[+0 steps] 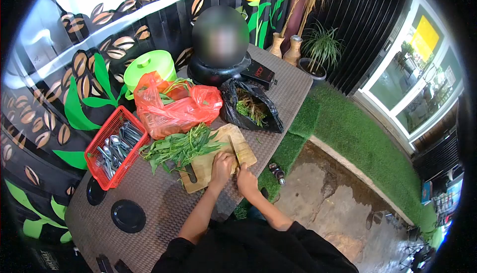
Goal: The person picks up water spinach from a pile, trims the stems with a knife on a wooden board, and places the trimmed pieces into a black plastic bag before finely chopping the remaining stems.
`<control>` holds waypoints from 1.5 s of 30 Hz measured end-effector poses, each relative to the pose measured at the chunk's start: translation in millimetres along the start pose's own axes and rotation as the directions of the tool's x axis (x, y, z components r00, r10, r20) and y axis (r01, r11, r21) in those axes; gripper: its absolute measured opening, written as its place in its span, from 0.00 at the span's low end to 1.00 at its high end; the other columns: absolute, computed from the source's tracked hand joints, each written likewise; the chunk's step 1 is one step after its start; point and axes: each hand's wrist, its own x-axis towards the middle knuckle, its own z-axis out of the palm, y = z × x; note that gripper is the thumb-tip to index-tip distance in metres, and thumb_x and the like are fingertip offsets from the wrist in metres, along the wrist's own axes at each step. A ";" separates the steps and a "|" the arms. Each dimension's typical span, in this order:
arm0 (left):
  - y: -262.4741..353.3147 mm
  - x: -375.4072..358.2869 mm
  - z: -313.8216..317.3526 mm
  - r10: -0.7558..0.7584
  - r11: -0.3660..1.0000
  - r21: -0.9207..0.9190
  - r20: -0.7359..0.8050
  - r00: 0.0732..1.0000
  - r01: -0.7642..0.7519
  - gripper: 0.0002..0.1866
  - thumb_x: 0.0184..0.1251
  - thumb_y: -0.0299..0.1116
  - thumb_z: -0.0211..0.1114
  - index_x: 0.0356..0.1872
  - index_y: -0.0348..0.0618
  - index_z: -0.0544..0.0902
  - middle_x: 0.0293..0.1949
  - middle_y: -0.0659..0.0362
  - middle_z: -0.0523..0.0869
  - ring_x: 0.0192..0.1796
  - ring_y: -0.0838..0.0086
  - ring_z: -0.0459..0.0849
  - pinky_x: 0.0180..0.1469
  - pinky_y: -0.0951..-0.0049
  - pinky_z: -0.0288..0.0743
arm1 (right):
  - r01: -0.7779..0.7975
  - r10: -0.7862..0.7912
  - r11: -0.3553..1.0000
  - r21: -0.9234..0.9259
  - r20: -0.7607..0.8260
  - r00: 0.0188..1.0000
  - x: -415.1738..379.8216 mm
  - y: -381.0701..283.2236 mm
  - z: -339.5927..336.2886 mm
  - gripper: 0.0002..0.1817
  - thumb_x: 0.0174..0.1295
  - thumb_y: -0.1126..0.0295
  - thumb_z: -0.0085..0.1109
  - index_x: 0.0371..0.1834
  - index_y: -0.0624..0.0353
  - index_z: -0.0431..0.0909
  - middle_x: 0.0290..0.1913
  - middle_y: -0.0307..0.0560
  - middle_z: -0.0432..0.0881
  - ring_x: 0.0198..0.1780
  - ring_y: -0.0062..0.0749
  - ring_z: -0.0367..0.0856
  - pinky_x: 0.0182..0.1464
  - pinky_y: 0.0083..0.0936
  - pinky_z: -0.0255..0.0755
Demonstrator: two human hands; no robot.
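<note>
My right hand (pixel 246 179) is closed around the handle of a kitchen knife (pixel 233 147), its blade pointing away from me over the wooden cutting board (pixel 211 166). Close beside the blade, my left hand (pixel 222 169) has its fingers curled down onto the board. A small pale item seems to show at its fingertips, too covered to name. Long leafy greens (pixel 181 146) lie across the board's left part and spill onto the table, their stem ends toward the middle of the board.
Behind the board stand a red plastic bag (pixel 174 106) with greens, a black plastic bag (pixel 253 109) with stems, and a lime-green lidded container (pixel 148 69). Left are a red basket (pixel 94 161) of cutlery and black plates (pixel 128 216). A black box (pixel 259 75) sits farther back.
</note>
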 end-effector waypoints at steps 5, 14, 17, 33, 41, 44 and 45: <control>-1.8 -0.1 1.8 -0.072 0.997 -0.029 -0.021 0.997 0.071 0.08 0.57 0.22 0.59 0.35 0.33 0.84 0.36 0.52 0.82 0.44 0.59 0.77 0.49 0.63 0.71 | 0.122 -0.120 0.990 0.076 -0.021 0.993 13.4 12.5 -5.5 0.20 0.70 0.57 0.38 0.49 0.67 0.63 0.35 0.73 0.79 0.40 0.68 0.78 0.43 0.53 0.73; 1.8 -2.0 -1.0 -0.046 0.999 -0.013 -0.002 0.999 0.046 0.07 0.57 0.24 0.61 0.34 0.34 0.84 0.37 0.52 0.82 0.43 0.60 0.78 0.48 0.62 0.72 | 0.130 -0.133 0.991 -0.038 -0.063 0.989 10.0 16.4 0.4 0.19 0.70 0.58 0.40 0.46 0.67 0.63 0.30 0.70 0.80 0.34 0.65 0.80 0.37 0.52 0.75; -1.2 -5.2 1.1 0.021 0.999 -0.039 -0.014 1.000 -0.021 0.07 0.58 0.25 0.61 0.36 0.34 0.84 0.38 0.52 0.82 0.43 0.58 0.78 0.48 0.61 0.72 | 0.175 -0.175 0.984 -0.014 -0.047 0.983 14.7 21.2 -11.2 0.19 0.70 0.57 0.41 0.44 0.66 0.63 0.31 0.69 0.80 0.35 0.66 0.80 0.38 0.53 0.75; -0.9 -3.0 -1.7 -0.155 0.968 -0.193 0.041 0.987 0.160 0.12 0.61 0.22 0.59 0.44 0.39 0.70 0.39 0.47 0.80 0.42 0.54 0.81 0.41 0.60 0.74 | -0.054 0.054 0.998 0.016 0.012 0.998 4.0 7.3 10.7 0.20 0.69 0.57 0.41 0.48 0.67 0.63 0.37 0.71 0.80 0.42 0.66 0.79 0.44 0.53 0.73; -1.1 -4.0 0.5 -0.169 0.960 -0.224 0.007 0.986 0.166 0.09 0.60 0.22 0.60 0.39 0.39 0.70 0.36 0.49 0.80 0.41 0.54 0.81 0.40 0.60 0.74 | 0.040 -0.038 0.999 0.025 -0.047 0.998 -7.3 -2.4 5.1 0.18 0.69 0.59 0.41 0.47 0.65 0.63 0.38 0.71 0.80 0.42 0.64 0.80 0.44 0.53 0.74; 2.0 -5.9 0.5 -0.177 0.964 -0.203 0.004 0.984 0.174 0.11 0.59 0.21 0.62 0.40 0.38 0.71 0.35 0.49 0.81 0.41 0.58 0.84 0.40 0.64 0.75 | -0.013 0.012 0.999 0.029 0.020 1.000 11.1 3.0 7.4 0.17 0.69 0.60 0.39 0.48 0.65 0.62 0.40 0.72 0.79 0.44 0.65 0.79 0.46 0.53 0.72; 3.8 -6.5 -0.7 -0.170 0.973 -0.160 -0.003 0.985 0.167 0.10 0.59 0.21 0.61 0.39 0.38 0.71 0.36 0.49 0.81 0.41 0.57 0.83 0.40 0.63 0.75 | -0.016 0.016 0.999 0.030 0.019 1.000 12.5 6.7 4.4 0.17 0.69 0.60 0.39 0.48 0.65 0.62 0.40 0.72 0.79 0.44 0.65 0.79 0.46 0.53 0.72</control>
